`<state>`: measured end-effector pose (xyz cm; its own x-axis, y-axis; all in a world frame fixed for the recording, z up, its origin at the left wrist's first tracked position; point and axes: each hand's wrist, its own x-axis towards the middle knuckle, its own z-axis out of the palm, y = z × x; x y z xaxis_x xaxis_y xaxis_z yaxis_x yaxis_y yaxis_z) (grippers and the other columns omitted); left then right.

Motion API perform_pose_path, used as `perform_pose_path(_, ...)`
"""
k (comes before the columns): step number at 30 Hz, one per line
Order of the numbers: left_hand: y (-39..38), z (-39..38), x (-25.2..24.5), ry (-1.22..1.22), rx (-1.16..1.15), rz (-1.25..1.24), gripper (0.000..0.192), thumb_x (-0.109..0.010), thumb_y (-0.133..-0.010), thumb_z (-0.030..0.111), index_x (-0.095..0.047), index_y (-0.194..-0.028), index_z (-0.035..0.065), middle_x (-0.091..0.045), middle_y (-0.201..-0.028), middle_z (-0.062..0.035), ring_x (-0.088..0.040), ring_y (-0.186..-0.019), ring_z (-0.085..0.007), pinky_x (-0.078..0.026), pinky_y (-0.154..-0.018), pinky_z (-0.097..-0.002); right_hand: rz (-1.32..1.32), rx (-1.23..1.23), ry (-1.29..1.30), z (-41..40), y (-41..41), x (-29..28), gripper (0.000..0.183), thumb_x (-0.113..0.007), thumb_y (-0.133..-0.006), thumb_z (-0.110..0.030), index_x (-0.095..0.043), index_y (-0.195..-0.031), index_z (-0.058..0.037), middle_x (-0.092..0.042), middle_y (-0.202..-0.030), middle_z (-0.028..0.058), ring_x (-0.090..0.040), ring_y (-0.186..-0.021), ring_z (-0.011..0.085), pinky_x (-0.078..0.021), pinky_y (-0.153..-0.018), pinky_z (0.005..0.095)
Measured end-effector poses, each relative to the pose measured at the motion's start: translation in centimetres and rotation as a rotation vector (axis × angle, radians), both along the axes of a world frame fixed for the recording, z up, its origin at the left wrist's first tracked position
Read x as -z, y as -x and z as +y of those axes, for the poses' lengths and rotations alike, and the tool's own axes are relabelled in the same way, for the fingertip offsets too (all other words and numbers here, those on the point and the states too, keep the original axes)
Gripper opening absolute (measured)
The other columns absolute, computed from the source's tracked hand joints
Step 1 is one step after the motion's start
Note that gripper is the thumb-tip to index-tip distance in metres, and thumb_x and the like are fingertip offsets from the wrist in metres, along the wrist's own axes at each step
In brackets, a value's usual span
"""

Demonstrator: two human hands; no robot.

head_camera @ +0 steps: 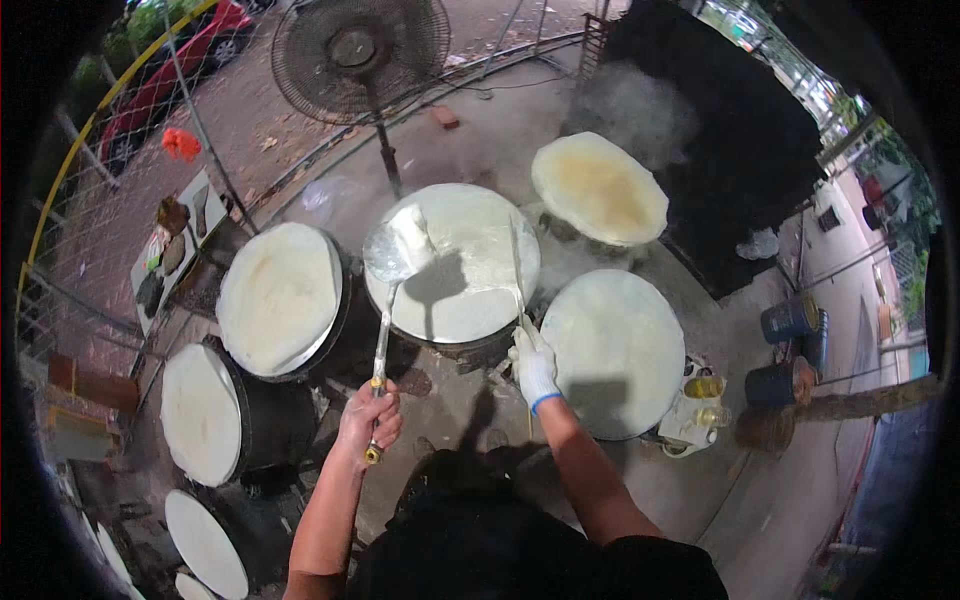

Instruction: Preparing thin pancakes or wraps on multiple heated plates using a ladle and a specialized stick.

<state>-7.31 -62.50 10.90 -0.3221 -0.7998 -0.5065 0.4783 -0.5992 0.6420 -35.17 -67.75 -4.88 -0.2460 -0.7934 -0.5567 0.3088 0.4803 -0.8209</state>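
My bare left hand (pixel 370 416) grips the handle of a long metal ladle (pixel 384 330). Its round, flat head hangs over the left part of a round griddle (pixel 457 319), with a lump of white batter (pixel 411 231) at its edge. In a white knit glove, my right hand (pixel 535 364) holds a long thin spatula (pixel 517 274). That blade reaches over the griddle's right side, where pale batter (pixel 480 259) coats the surface; whether it touches the batter I cannot tell. The ladle casts a dark shadow on the griddle.
Round griddles bearing pale crepes stand left (pixel 281 300) and lower left (pixel 201 416). Another coated griddle (pixel 611 337) lies close right, and a browning crepe (pixel 600 187) steams behind. A pedestal fan (pixel 360 49) stands ahead. Jars of yellow liquid (pixel 705 387) sit at right.
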Motion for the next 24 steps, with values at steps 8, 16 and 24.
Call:
perform_pose_path(8, -0.5, 3.6, -0.9, -0.168, -0.135, 0.058, 0.027, -0.051, -0.094, 0.018, -0.040, -0.071, 0.0127, -0.035, -0.056, 0.0035, -0.032, -0.043, -0.0056, -0.026, -0.038, -0.0214, 0.961, -0.601, 0.338, 0.0, -1.7, -1.1, 0.043, -0.050, -0.091, -0.040, -0.056, -0.125, -0.0143, -0.064, -0.107, 0.0193, -0.060, -0.098, 0.0384, -0.0472, -0.084, 0.0470)
perform_pose_path(16, -6.7, 14.6, -0.9, -0.261, -0.550, 0.254, 0.011, -0.050, -0.093, 0.009, -0.043, -0.084, 0.0079, -0.040, -0.063, 0.0019, -0.034, -0.044, -0.0062, -0.029, -0.038, -0.0206, 0.493, -1.017, 0.191, 2.3, -6.1, -4.2, 0.042, -0.063, -0.088, -0.024, -0.057, -0.129, -0.0138, -0.069, -0.100, 0.0146, -0.062, -0.086, 0.0162, -0.0484, -0.080, 0.0301)
perform_pose_path(24, -18.9, 23.2, -1.3, -0.231, -1.001, 0.230, 0.010, -0.053, -0.091, 0.007, -0.046, -0.085, 0.0072, -0.041, -0.061, 0.0012, -0.034, -0.044, -0.0067, -0.029, -0.038, -0.0216, 0.282, -1.129, 0.063, 3.7, -25.0, -1.0, 0.032, -0.062, -0.090, -0.020, -0.062, -0.115, 0.0003, -0.065, -0.090, 0.0035, -0.058, -0.074, 0.0086, -0.0478, -0.066, 0.0246)
